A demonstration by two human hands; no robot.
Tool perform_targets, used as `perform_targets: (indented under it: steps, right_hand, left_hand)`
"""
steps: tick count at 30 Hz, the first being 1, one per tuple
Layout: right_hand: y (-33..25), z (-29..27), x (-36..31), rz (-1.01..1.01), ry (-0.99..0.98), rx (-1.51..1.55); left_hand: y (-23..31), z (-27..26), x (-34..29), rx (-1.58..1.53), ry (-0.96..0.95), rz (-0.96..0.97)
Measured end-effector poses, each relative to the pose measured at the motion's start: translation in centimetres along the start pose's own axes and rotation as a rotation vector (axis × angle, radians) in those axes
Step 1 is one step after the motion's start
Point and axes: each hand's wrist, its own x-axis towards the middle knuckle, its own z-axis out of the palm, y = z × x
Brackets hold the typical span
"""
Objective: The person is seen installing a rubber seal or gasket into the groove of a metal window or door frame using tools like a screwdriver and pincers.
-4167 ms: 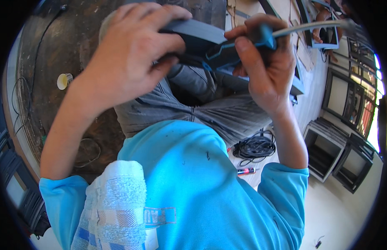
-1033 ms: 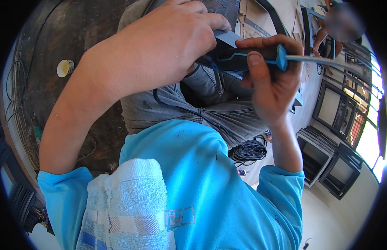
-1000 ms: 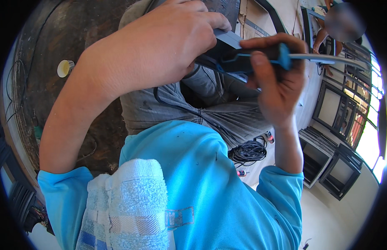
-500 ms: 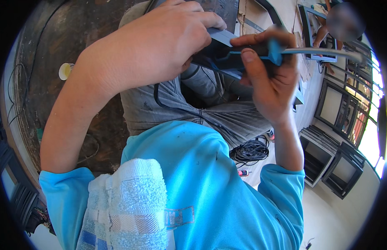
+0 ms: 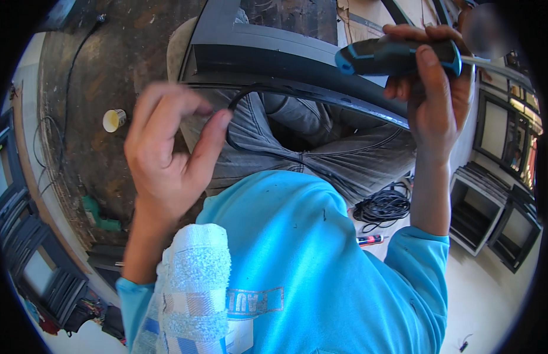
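My right hand (image 5: 436, 88) is wrapped around the black and blue handle of a screwdriver (image 5: 377, 57), its metal shaft pointing right. The screwdriver is just above the right part of a dark grey frame (image 5: 256, 62) lying across my lap. From the frame's near edge a thin black cord-like strip (image 5: 238, 140) loops down over my grey trousers. My left hand (image 5: 170, 138), partly smeared by motion, is beside this loop. Its thumb and forefinger are a little apart, the thumb tip right at the strip; whether it touches cannot be told.
A small pale cup (image 5: 114, 120) and a green tool (image 5: 101, 215) are on the dark wooden surface to my left. At right are a black cable coil (image 5: 383, 206), a tube (image 5: 369, 240) and stacked frames (image 5: 477, 206). More dark frames (image 5: 41, 253) stand far left. A towel (image 5: 197, 283) hangs at my chest.
My left hand has come off the frame and moved down and left to the strip's loop. My right hand has moved right and slightly up with the screwdriver, uncovering more of the frame.
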Motion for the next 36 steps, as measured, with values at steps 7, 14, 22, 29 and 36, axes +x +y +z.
perform_targets:
  steps: [7,14,22,29,36]
  right_hand:
    - [1.8,1.6,2.7,0.155,0.064,0.346]
    - [3.2,1.9,2.7,0.283,0.127,0.447]
    - [3.6,1.4,2.8,0.281,0.114,0.385]
    - [0.6,3.3,2.2,0.170,0.042,0.188]
    - [4.0,5.7,1.9,-0.283,-0.083,0.302]
  left_hand:
    - [0.6,4.4,-3.5,-0.633,0.010,-0.481]
    - [-0.8,-3.6,0.9,-0.749,-0.546,-0.676]
    - [0.0,-2.9,5.1,0.028,-0.277,-0.040]
    - [-2.0,-3.2,4.9,-0.028,-0.312,0.012]
    - [-2.5,-2.3,5.5,0.044,-0.276,0.078]
